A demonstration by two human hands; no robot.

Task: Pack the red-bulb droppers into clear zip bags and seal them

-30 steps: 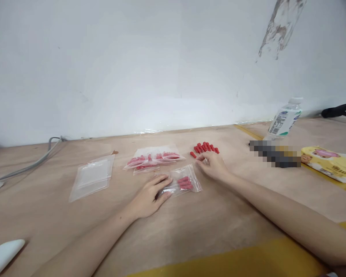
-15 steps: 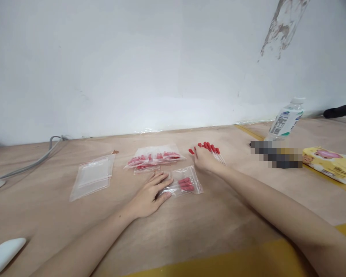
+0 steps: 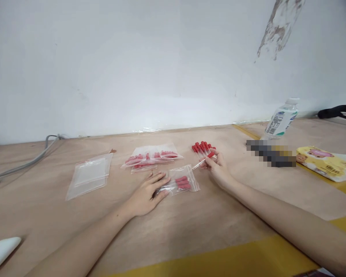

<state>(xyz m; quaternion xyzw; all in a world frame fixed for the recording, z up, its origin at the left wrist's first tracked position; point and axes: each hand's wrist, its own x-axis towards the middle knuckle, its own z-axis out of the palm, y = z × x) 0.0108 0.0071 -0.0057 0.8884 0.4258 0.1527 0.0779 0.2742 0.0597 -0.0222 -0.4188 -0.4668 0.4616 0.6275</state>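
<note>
My left hand (image 3: 148, 195) lies spread on the table, its fingers resting on the left end of a clear zip bag (image 3: 192, 185). Inside that bag lie several droppers with red rubber bulbs (image 3: 182, 182). Between its thumb and fingers, my right hand (image 3: 218, 166) pinches a single dropper (image 3: 200, 164) by the red bulb. Its thin clear tube slants down to the left, with the tip close to the bag's right end. Just behind this hand is a row of loose red-bulbed droppers (image 3: 202, 146), partly hidden by the fingers.
Filled bags of red-bulbed droppers (image 3: 150, 156) lie overlapping at the back middle. Flat bags (image 3: 89, 175) are stacked at left, near a grey cable (image 3: 31, 165). On the right are a tilted bottle (image 3: 281, 119), a blurred-out dark item (image 3: 272, 154) and a yellow packet (image 3: 324, 163).
My right hand has drawn back from the row of droppers, turned, and now holds one with its tube toward the bag. The left hand stays on the bag.
</note>
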